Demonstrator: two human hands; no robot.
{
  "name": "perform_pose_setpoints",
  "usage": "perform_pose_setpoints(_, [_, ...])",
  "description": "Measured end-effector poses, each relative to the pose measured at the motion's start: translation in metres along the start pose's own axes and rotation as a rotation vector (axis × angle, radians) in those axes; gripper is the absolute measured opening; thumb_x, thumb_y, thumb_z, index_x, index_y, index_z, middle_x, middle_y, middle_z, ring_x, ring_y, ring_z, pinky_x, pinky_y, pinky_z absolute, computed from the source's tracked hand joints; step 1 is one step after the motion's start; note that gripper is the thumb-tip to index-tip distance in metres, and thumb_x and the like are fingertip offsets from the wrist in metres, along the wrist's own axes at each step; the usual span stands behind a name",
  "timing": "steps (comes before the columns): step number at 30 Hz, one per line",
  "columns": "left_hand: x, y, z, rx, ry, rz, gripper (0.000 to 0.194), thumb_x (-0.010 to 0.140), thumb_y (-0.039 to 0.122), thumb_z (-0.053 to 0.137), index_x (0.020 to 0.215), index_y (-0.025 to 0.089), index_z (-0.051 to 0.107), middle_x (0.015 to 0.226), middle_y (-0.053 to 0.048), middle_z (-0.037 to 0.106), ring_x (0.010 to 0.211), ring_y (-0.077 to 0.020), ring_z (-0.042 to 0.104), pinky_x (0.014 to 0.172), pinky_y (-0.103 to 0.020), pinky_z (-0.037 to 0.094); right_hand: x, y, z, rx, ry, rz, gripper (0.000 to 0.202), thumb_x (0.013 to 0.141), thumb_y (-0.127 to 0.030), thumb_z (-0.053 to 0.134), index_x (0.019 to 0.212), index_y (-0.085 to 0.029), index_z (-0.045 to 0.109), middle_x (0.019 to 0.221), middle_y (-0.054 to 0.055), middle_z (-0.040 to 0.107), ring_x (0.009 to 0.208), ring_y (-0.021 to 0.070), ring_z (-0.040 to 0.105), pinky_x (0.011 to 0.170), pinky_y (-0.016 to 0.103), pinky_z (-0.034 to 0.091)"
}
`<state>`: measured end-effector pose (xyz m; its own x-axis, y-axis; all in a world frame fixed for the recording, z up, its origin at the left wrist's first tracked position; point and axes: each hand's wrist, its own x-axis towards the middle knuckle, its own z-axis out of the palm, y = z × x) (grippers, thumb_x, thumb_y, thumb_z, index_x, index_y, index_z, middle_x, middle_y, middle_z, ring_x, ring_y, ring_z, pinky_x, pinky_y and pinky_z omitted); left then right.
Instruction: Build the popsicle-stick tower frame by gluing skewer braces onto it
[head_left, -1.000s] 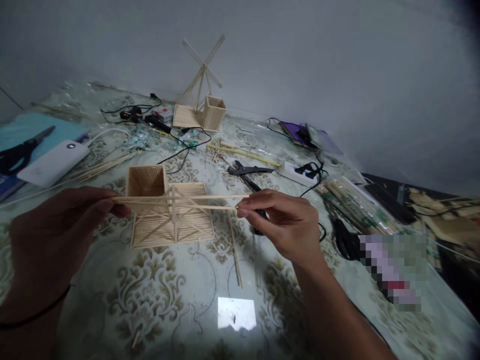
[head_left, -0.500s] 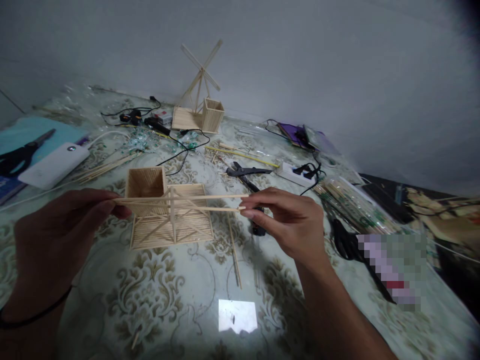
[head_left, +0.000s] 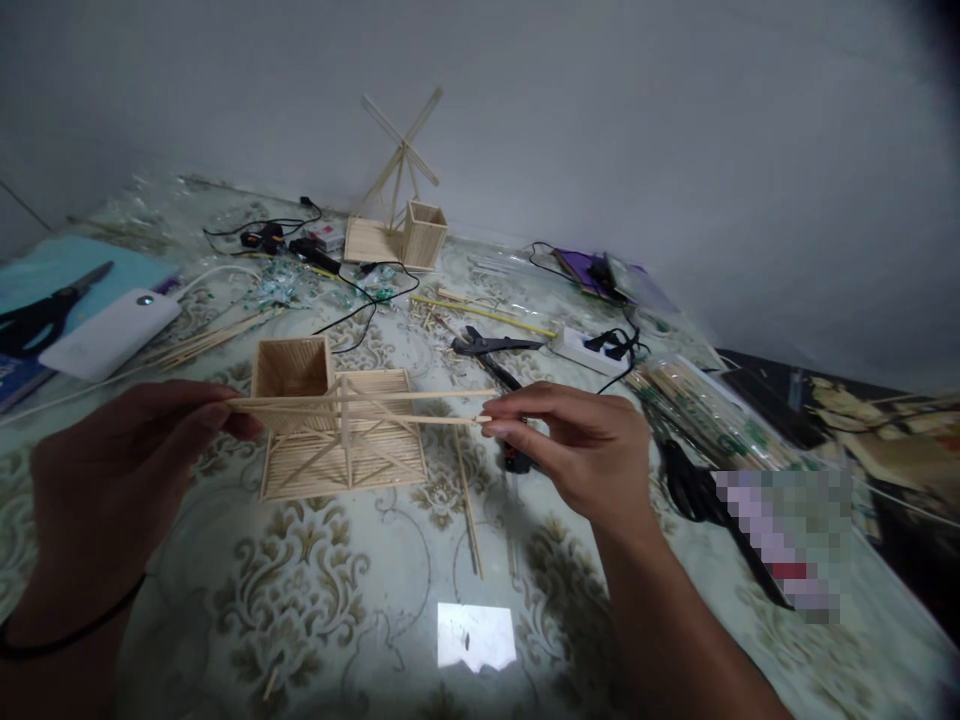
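Note:
A frame of thin wooden sticks point(head_left: 420, 396) stretches level between my hands, above a model built of sticks with a square box point(head_left: 291, 368) and a flat slatted base point(head_left: 382, 470). My left hand point(head_left: 142, 450) pinches the frame's left end, where the sticks come together. At the right the sticks spread apart, and my right hand point(head_left: 570, 440) pinches at the lower stick's tip, where a short pale bit of stick shows by the fingertips. Whether that bit is separate, I cannot tell. A loose stick point(head_left: 469, 510) lies on the table below.
Behind stands a stick windmill point(head_left: 403, 145) with its own box. Pliers point(head_left: 495, 345), a power strip point(head_left: 589, 348) and a packet of sticks point(head_left: 712, 410) lie to the right. At left are scissors point(head_left: 45, 315) and a white power bank point(head_left: 112, 335). Black cords cross the table.
My right fingertips have shifted very slightly right and down, and a little more of the lower stick's tip shows. My left hand stays almost still.

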<state>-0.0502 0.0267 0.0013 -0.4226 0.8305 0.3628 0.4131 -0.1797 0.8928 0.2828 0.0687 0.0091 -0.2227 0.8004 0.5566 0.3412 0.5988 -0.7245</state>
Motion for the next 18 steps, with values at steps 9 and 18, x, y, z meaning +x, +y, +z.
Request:
perform_pose_setpoints(9, [-0.0008, -0.0017, 0.0004, -0.012, -0.006, -0.02, 0.018, 0.083, 0.034, 0.086, 0.097, 0.021, 0.084, 0.077, 0.0, 0.084, 0.071, -0.016, 0.081, 0.058, -0.02, 0.059, 0.0007, -0.0037, -0.0046, -0.025, -0.041, 0.04, 0.008, 0.094, -0.026, 0.087, 0.089, -0.032, 0.086, 0.084, -0.001, 0.086, 0.07, 0.0198, 0.08, 0.068, 0.034, 0.065])
perform_pose_setpoints(18, [-0.001, 0.0005, 0.0012, -0.002, -0.017, 0.005, 0.013, 0.086, 0.029, 0.084, 0.097, 0.023, 0.084, 0.077, 0.001, 0.085, 0.073, -0.0175, 0.082, 0.072, -0.026, 0.067, -0.0017, 0.0001, -0.0101, -0.073, -0.076, 0.076, 0.008, 0.096, -0.024, 0.08, 0.088, -0.026, 0.082, 0.078, 0.0, 0.082, 0.065, 0.0168, 0.075, 0.061, 0.03, 0.059])
